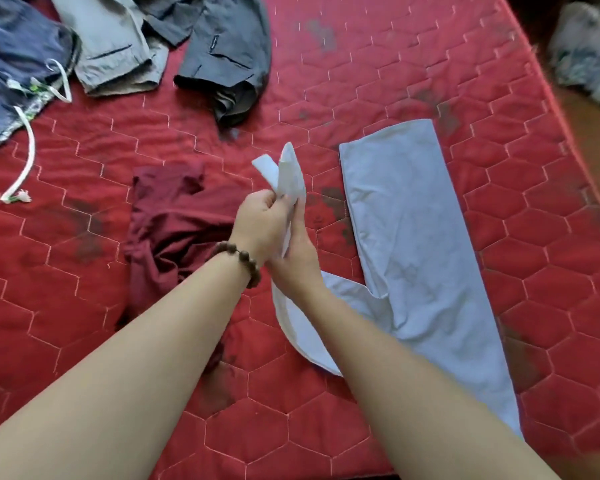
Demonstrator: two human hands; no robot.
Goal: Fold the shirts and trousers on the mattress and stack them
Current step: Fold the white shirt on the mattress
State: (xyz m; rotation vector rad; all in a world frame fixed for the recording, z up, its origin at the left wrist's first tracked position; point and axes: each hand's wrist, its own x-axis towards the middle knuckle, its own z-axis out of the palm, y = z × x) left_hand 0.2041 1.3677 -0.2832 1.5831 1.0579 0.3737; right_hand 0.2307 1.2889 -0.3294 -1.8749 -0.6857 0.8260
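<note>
A pale blue shirt (413, 237) lies folded lengthwise on the red quilted mattress (361, 81), right of centre. Its sleeve is lifted off the mattress at the middle. My left hand (264, 220), with a bead bracelet on the wrist, is closed on the sleeve's cuff end, which sticks up above the fist. My right hand (297, 261) grips the same sleeve just below. A crumpled maroon garment (174, 226) lies left of my hands.
At the far left lie blue drawstring shorts (18, 64) with a white cord, beige trousers (111, 46) and dark grey trousers (226, 46). The mattress edge runs down the right side, with pale bags (589, 50) on the floor beyond.
</note>
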